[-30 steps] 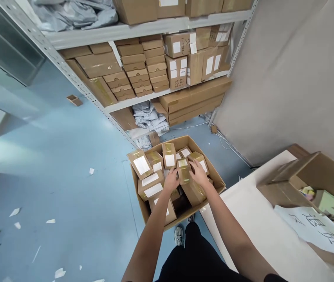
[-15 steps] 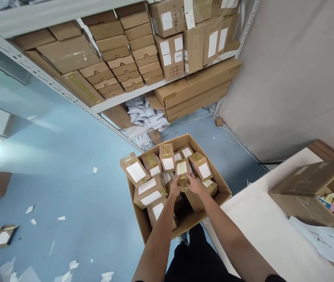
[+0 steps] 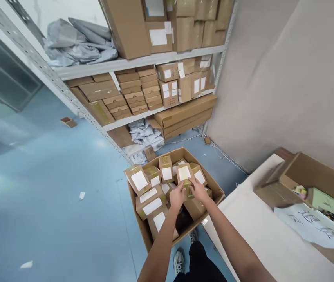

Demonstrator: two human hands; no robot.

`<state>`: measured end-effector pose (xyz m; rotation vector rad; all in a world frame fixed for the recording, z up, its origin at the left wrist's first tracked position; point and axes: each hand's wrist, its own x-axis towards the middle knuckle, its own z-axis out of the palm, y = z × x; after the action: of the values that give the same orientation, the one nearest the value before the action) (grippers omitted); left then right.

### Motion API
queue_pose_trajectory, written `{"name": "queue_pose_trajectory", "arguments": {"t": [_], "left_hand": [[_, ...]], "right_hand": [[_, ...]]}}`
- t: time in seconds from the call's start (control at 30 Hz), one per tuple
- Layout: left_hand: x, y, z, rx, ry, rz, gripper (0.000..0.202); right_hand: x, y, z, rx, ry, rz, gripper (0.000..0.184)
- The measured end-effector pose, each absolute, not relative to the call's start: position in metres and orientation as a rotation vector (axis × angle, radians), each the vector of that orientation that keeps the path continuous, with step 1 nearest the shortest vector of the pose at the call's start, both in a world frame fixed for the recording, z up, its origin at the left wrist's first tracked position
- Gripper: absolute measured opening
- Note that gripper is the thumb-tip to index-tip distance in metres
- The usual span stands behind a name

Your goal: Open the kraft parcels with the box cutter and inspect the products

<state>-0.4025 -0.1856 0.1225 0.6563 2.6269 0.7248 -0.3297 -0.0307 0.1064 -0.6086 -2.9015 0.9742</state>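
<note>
Between my two hands is a small taped cardboard box (image 3: 185, 171) with a white label on top. My left hand (image 3: 177, 196) grips its near left side, and my right hand (image 3: 197, 188) grips its right side. The box is held over a large open carton (image 3: 143, 233) that holds several labelled parcels. A tilted parcel (image 3: 137, 179) rests at the carton's left corner, and an upright narrow parcel (image 3: 166, 169) stands just left of the held box. My forearms hide part of the carton's near side, where a dark gap shows.
A metal shelf rack (image 3: 143, 60) with stacked boxes and grey bags stands ahead. At right, a white table (image 3: 243, 219) carries an open box (image 3: 275, 188) with a handwritten paper sheet (image 3: 313, 225). Paper scraps (image 3: 82, 195) lie on the blue floor. Cables run along the wall.
The small box, held in both hands, has come up nearer to me and looks larger. My view has tilted upward, showing more of the upper shelves.
</note>
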Motion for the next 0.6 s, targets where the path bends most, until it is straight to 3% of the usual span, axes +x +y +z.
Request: {"name": "queue_pose_trajectory", "arguments": {"t": [0.27, 0.6], "left_hand": [[-0.333, -0.171, 0.184, 1.097, 2.392, 1.117, 0.048], [-0.17, -0.106, 0.193, 1.571, 1.987, 0.911, 0.05]], "right_hand": [[-0.214, -0.049, 0.185, -0.928, -2.532, 0.738, 0.055], [-0.004, -0.044, 0.174, -1.406, -2.145, 0.592, 0.053]]}}
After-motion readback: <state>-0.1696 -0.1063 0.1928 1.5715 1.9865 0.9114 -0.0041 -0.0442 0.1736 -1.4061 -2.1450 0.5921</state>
